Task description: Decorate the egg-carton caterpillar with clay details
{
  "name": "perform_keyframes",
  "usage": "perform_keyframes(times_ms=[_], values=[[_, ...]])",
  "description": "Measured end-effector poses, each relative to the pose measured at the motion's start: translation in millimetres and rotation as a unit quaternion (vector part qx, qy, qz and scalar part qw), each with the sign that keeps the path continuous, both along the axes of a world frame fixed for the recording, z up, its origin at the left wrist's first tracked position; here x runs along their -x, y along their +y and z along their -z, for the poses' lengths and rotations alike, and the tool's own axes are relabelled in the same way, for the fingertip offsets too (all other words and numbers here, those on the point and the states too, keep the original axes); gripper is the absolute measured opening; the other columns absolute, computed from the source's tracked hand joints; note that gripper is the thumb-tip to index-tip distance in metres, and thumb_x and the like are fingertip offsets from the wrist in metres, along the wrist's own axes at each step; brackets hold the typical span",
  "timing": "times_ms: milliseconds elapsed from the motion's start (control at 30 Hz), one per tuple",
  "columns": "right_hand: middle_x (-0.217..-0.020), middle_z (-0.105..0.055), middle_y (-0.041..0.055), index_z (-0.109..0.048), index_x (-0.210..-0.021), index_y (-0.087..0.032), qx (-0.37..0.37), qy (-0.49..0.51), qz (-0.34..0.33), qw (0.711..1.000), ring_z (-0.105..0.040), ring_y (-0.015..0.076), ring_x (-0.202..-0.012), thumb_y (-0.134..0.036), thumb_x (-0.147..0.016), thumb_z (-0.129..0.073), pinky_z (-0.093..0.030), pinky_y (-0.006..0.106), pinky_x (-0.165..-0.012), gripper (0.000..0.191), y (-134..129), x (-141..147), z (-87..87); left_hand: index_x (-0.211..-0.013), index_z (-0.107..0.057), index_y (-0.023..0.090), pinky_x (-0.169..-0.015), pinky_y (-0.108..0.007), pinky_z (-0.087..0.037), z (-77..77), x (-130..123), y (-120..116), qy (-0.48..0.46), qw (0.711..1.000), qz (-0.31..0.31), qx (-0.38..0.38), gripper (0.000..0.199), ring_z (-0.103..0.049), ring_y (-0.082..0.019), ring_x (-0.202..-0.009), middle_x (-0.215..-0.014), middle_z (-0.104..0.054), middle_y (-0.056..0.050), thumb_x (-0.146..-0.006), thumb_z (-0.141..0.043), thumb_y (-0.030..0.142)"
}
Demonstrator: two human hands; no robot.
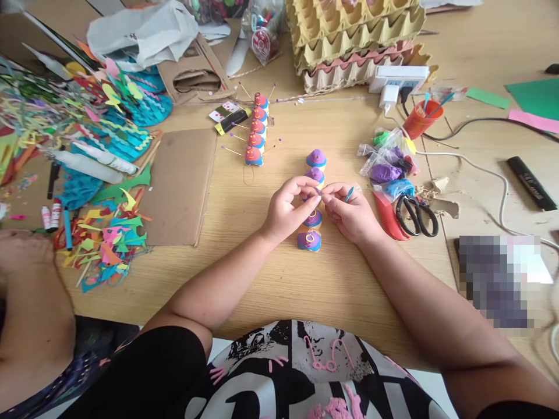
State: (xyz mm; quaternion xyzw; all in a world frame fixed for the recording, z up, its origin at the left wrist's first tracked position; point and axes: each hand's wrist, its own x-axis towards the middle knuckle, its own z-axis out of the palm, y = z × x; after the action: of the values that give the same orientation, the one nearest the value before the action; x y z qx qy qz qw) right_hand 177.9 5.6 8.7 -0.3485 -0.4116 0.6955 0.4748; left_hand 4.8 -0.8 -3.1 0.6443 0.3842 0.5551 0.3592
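My left hand [290,208] and my right hand [351,214] meet fingertip to fingertip over a row of egg-carton cups [309,241] covered in purple and blue clay. Thin yellow rings lie on the nearer cups; my fingers hide the middle of the row. My left thumb and fingers are pinched together at a tiny, perhaps purple bit that I cannot make out. A small blue clay tool [349,194] sticks up from between the closed fingers of my right hand. Farther off stands a finished-looking red and blue egg-carton caterpillar [255,129] with pin-like legs.
Cardboard [179,186] and coloured paper scraps [114,244] lie left, near another person's arm [35,308]. On the right are scissors [417,215], bagged clay [388,163], an orange cup [421,119] and a power strip [399,78] with cables. Egg trays [353,35] are stacked behind.
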Motion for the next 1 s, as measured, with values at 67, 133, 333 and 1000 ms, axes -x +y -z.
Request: perform_keyframes(times_ms=[67, 133, 333, 1000], values=[[-0.06, -0.051, -0.0074, -0.072, -0.089, -0.021, -0.003, -0.001, -0.006, 1.0, -0.031, 0.0067, -0.051, -0.048, -0.069, -0.095, -0.017, 0.027, -0.048, 0.042, -0.2, -0.5, 0.3, -0.113, -0.067, 0.024, -0.086, -0.03, -0.06, -0.2, 0.1, 0.4, 0.007, 1.0, -0.014, 0.002, 0.03, -0.074, -0.013, -0.087, -0.093, -0.077, -0.001, -0.096, -0.076, 0.047], [-0.059, -0.048, -0.0078, -0.072, -0.092, -0.021, -0.007, 0.007, -0.008, 1.0, -0.031, 0.0072, -0.051, -0.051, -0.071, -0.094, -0.017, 0.027, -0.049, 0.042, -0.6, -1.0, -0.4, -0.112, -0.067, 0.024, -0.086, -0.029, -0.06, 0.1, 0.4, 0.9, 0.003, 1.0, -0.024, -0.004, 0.029, -0.074, -0.013, -0.089, -0.093, -0.078, -0.001, -0.096, -0.076, 0.046], [-0.061, -0.048, -0.0061, -0.073, -0.092, -0.023, -0.01, 0.007, -0.006, 1.0, -0.031, 0.0087, -0.053, -0.057, -0.078, -0.087, -0.017, 0.028, -0.051, 0.04, -1.2, -1.5, -3.7, -0.113, -0.068, 0.025, -0.088, -0.031, -0.059, 0.9, 1.3, 1.5, 0.003, 0.999, -0.042, -0.001, 0.031, -0.073, -0.013, -0.09, -0.093, -0.077, -0.001, -0.096, -0.075, 0.05], [-0.059, -0.048, -0.0076, -0.07, -0.088, -0.021, -0.002, -0.013, -0.009, 1.0, -0.031, 0.0071, -0.052, -0.058, -0.072, -0.093, -0.018, 0.027, -0.05, 0.046, -0.6, -0.4, 0.5, -0.114, -0.068, 0.024, -0.087, -0.029, -0.06, 1.6, 0.3, 0.7, 0.025, 0.999, -0.038, -0.014, 0.028, -0.073, -0.013, -0.09, -0.096, -0.077, -0.002, -0.097, -0.074, 0.046]])
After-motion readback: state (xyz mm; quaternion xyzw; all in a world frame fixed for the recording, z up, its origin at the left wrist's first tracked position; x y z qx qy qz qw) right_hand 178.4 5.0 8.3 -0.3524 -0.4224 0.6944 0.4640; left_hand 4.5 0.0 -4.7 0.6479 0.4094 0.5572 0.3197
